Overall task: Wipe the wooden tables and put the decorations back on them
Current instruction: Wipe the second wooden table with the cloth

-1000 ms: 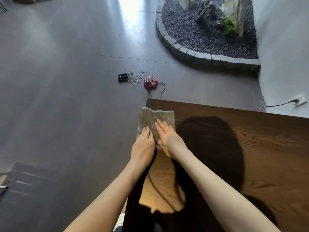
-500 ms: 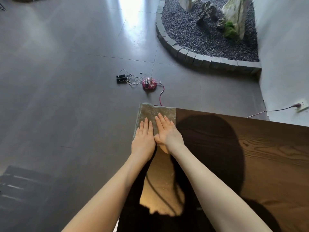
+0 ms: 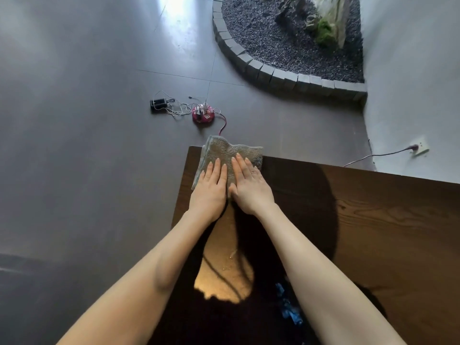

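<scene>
Both hands — left hand point(image 3: 211, 185) and right hand point(image 3: 249, 185) — press flat, fingers straight, on the cloth point(image 3: 224, 153) overhanging the wooden table's point(image 3: 373, 232) far-left corner — unwiped surface stretches rightward.

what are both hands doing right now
Left hand: open, flat, pressing the cloth on the wooden table.
Right hand: open, flat, pressing the same cloth.

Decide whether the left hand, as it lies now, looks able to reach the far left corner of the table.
Probably yes. The left hand lies flat on the cloth near that corner of the table, and nothing stands between them.
</scene>
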Demonstrator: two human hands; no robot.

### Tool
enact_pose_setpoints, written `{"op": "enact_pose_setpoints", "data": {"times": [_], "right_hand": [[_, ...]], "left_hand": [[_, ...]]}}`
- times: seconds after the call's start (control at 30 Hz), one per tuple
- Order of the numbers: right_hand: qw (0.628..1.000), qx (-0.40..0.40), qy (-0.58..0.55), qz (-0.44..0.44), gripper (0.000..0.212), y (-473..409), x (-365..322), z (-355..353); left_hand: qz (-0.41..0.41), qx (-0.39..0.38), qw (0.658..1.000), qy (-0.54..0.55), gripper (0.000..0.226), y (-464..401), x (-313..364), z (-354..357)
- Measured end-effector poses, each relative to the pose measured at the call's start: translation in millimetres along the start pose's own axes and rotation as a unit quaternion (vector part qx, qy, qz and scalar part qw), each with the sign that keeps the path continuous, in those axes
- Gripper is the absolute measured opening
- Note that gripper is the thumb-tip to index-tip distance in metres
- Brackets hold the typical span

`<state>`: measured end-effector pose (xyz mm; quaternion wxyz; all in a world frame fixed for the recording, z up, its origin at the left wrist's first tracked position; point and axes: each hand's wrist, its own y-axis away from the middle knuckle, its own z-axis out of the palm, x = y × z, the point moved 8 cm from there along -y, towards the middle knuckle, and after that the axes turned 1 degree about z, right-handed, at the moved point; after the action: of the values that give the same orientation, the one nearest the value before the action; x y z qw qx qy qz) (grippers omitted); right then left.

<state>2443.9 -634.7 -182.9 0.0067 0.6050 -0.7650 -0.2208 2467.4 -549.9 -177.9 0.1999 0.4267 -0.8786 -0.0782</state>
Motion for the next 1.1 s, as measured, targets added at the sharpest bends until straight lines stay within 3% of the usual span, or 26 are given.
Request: {"op": "enact_pose_setpoints", "data": {"times": [0.23,0.87,1.1], "right_hand": [[1.000,-0.022,-0.008,0.012,0.064,52,-4,19],[0.999,-0.037,-0.035,-0.008,0.065,199,-101,96],[0.999,-0.052,0.011,-0.005,0.066,203,-102,100]], "left_hand": [[0.006,-0.021,1.000,-0.003,0.062,51,15,23],[-0.009,-0.044,0.998,0.044,0.061,246,-13,73],[-0.019,-0.054,0.997,0.053,0.062,246,-8,74]]}}
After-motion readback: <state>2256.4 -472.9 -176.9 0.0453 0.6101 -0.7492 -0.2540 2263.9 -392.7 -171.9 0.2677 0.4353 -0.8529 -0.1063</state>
